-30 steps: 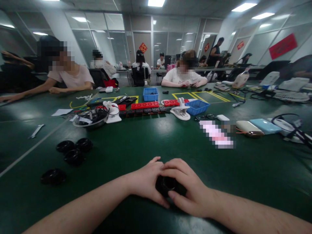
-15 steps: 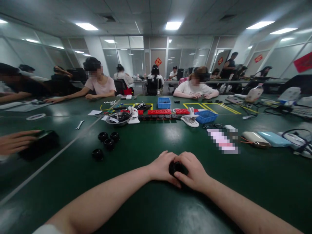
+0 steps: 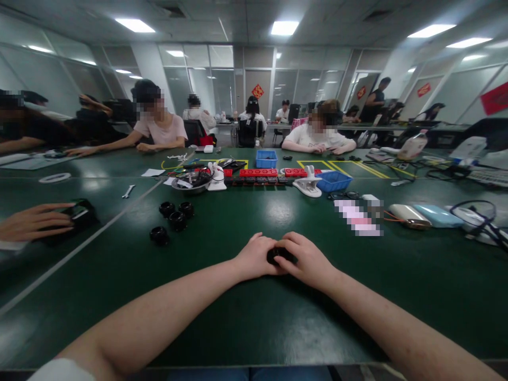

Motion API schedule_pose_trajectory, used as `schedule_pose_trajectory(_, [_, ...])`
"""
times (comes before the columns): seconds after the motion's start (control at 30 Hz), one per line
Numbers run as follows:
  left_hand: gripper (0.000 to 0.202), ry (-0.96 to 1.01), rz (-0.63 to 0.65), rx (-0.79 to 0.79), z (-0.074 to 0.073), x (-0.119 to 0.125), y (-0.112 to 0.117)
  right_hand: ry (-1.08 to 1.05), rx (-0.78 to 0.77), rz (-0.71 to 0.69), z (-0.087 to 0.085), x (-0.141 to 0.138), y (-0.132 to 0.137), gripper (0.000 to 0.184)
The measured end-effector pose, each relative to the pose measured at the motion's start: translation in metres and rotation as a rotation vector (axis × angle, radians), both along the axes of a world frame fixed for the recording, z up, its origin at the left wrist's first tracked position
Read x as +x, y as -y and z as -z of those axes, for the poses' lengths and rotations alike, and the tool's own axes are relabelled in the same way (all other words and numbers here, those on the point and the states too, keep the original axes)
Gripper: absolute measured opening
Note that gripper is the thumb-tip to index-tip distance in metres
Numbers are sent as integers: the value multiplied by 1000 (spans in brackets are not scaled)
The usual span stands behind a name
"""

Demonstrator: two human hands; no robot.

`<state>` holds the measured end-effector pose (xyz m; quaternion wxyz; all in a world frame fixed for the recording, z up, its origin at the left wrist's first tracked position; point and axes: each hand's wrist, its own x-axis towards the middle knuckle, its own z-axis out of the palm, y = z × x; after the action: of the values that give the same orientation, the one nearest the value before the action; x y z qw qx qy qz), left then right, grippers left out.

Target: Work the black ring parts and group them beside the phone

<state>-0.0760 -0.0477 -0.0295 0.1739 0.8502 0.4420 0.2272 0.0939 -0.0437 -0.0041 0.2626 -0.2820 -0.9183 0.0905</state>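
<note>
Between my two hands, low over the green table [image 3: 254, 323], is a round, glossy black part [image 3: 277, 256], mostly covered by fingers. My left hand [image 3: 257, 256] wraps round its left side. My right hand [image 3: 307, 260] closes over it from the right, with the thumb across its near side. Several black ring-shaped parts [image 3: 178, 220] that look alike stand to the left, beyond my left forearm.
At the left, a co-worker's hand [image 3: 43, 222] rests on a black box [image 3: 85, 214]. Further back are a spanner [image 3: 128, 191], a metal bowl [image 3: 190, 184], red power strips [image 3: 257, 173], a white clamp [image 3: 308, 182] and blue bins [image 3: 334, 181]. Power banks [image 3: 408, 216] lie at the right.
The view has tipped down, showing the table's near edge. My hands remain closed round the black part, now turned lower and flatter. The co-worker's hand at the left has shifted over the box.
</note>
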Motion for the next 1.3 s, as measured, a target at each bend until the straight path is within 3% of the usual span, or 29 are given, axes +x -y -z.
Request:
schedule_pose_trajectory(0.2, [34,11,166,-92,-5,-12,-15,18,-59,-118,-11,12,-6,25])
schedule_pose_trajectory(0.37, [29,28,278,-205,-8,-20,-26,-42,-155,-278,-10,11,-5,29])
schedule_pose_trajectory(0.5, [26,37,319,-268,-12,-21,-26,-57,-217,-321,-9,10,-4,31])
schedule_pose_trajectory(0.6, [30,37,317,-286,-13,-22,-23,-98,-206,-322,-7,12,-6,36])
schedule_pose_trajectory(0.73, [63,22,271,-224,-8,-19,-19,-175,-158,-240,1,14,-6,44])
schedule_pose_trajectory(0.8, [71,23,229,-199,-4,-16,-17,-192,-159,-151,4,12,-5,45])
schedule_pose_trajectory(1.0, [52,17,111,-179,1,-7,-15,-150,-201,-4,7,4,-5,35])
schedule_pose_trajectory(1.1, [43,38,119,-193,0,-8,-15,-146,-214,-47,7,4,-6,29])
schedule_pose_trajectory(1.3, [43,37,181,-235,-6,-13,-16,-225,-176,-184,5,9,-8,34])
